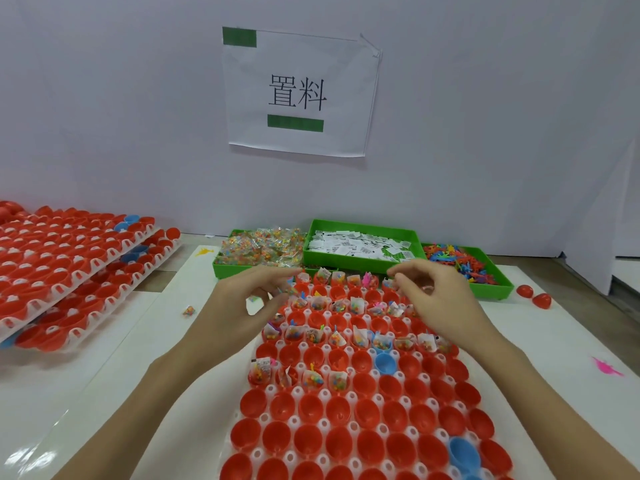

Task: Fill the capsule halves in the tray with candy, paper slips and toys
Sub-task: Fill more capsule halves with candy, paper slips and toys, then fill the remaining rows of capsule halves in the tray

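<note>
Both hands over the far end of the white tray of red capsule halves. Left hand reaches forward, fingers loosely curled, and something small and colourful sits by its fingertips, but can't tell if it's actually holding it. Right hand has fingers bent with thumb and forefinger close together near the tray's far right corner; can't tell whether it pinches anything. Far rows of halves already hold candy packets, slips and small toys; near rows empty, a few blue halves mixed in. Behind the tray, three green bins side by side: candy bin left, paper slips bin middle, toy bin right. Stacked trays of red halves far left. Two loose red halves on the table at right, pink toy near the right edge. Paper sign on the wall.
</note>
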{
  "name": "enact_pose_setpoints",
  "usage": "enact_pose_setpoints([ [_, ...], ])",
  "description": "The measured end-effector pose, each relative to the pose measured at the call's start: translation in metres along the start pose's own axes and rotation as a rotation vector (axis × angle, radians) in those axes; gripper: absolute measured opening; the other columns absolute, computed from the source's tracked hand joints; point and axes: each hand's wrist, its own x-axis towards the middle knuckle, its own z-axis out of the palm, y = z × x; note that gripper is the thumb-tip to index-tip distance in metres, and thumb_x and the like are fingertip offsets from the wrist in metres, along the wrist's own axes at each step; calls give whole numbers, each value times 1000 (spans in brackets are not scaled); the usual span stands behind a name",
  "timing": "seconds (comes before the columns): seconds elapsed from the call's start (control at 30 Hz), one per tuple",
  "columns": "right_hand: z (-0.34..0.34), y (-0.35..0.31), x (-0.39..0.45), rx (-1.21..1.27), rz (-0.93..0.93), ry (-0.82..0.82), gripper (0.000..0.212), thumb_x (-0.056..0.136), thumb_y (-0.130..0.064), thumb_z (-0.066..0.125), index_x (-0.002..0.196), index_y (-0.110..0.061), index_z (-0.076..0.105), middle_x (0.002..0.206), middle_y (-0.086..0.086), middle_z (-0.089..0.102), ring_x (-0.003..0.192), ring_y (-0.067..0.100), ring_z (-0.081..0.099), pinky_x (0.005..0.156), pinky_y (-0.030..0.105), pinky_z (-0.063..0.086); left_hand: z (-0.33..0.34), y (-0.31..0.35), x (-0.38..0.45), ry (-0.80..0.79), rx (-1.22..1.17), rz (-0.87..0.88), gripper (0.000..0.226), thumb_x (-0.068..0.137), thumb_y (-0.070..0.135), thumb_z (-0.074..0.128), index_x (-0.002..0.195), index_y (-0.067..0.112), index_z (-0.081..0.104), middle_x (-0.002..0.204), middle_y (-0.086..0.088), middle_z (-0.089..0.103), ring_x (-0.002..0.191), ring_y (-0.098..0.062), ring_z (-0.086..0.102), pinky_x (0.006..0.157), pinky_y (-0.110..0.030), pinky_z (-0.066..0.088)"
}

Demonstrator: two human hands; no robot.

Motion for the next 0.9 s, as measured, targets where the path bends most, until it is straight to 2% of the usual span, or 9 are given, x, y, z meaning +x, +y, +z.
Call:
enact_pose_setpoints([
  [0.07, 3, 6, 30, -125, -13, 19, 20, 101, -16, 62, 115, -24, 73, 106, -12, 73, 88, -6, 62, 80, 8, 46, 8, 5, -2, -16, -76, -24, 46, 92, 5, 73, 133, 27, 65, 97, 12, 71, 92, -16, 70, 80, -20, 55],
  [0.17, 7, 16, 76, -293, 9, -58, 27, 103, -13, 59, 128, -12, 70, 124, 5, 72, 104, 13, 65, 92, 21, 44, 13, 8, -4, -39, -101, -40, 43, 92, 5, 73, 130, 23, 64, 95, 11, 71, 89, -17, 70, 78, -28, 57],
  [0.27, 13, 25, 104, -339, 65, -213, 28, 101, -17, 64, 127, -11, 71, 126, 8, 72, 110, 21, 66, 98, 31, 49, 13, 11, -5, -43, -89, -46, 38, 92, 3, 73, 124, 23, 67, 94, 11, 71, 87, -15, 69, 77, -28, 56],
  [0.4, 15, 32, 122, -363, 42, -280, 15, 93, -18, 75, 105, -11, 80, 110, 6, 77, 96, 16, 70, 85, 25, 52, 11, 13, -5, -29, -55, -24, 31, 92, 4, 73, 117, 22, 72, 97, 14, 70, 91, -11, 68, 78, -22, 55],
  [0.47, 13, 33, 127, -400, 40, -309, 10, 93, -17, 74, 99, -11, 80, 104, 5, 78, 82, 6, 66, 76, 21, 51, 10, 14, -5, -29, -54, -27, 30, 93, 4, 73, 117, 22, 72, 98, 15, 71, 92, -10, 68, 79, -20, 54],
  [0.53, 12, 34, 128, -415, 47, -287, 10, 96, -16, 70, 98, -10, 78, 102, 5, 77, 76, 2, 60, 71, 21, 47, 10, 15, -5, -24, -55, -33, 29, 92, 4, 73, 116, 21, 73, 98, 15, 71, 91, -10, 68, 79, -19, 54],
  [0.7, 8, 28, 113, -210, 56, -100, 13, 97, -20, 70, 103, -10, 76, 96, 4, 75, 87, 16, 67, 81, 33, 56, 14, 21, -6, 46, -195, -158, 29, 89, 8, 78, 114, 23, 72, 92, 12, 74, 88, -14, 71, 77, -23, 57],
  [0.83, 3, 10, 73, 125, 75, -79, 12, 92, -26, 76, 101, -19, 77, 89, -7, 77, 82, 6, 72, 72, 17, 55, 19, 27, -5, 51, -351, -264, 19, 86, 11, 81, 101, 22, 76, 91, 5, 77, 85, -17, 75, 79, -32, 61],
  [0.9, 2, -3, 46, 215, 58, -101, 10, 90, -26, 78, 99, -23, 78, 89, -11, 78, 82, 3, 73, 71, 14, 56, 20, 32, -6, 34, -414, -287, 15, 87, 13, 80, 98, 22, 78, 91, 3, 78, 86, -17, 75, 81, -32, 61],
])
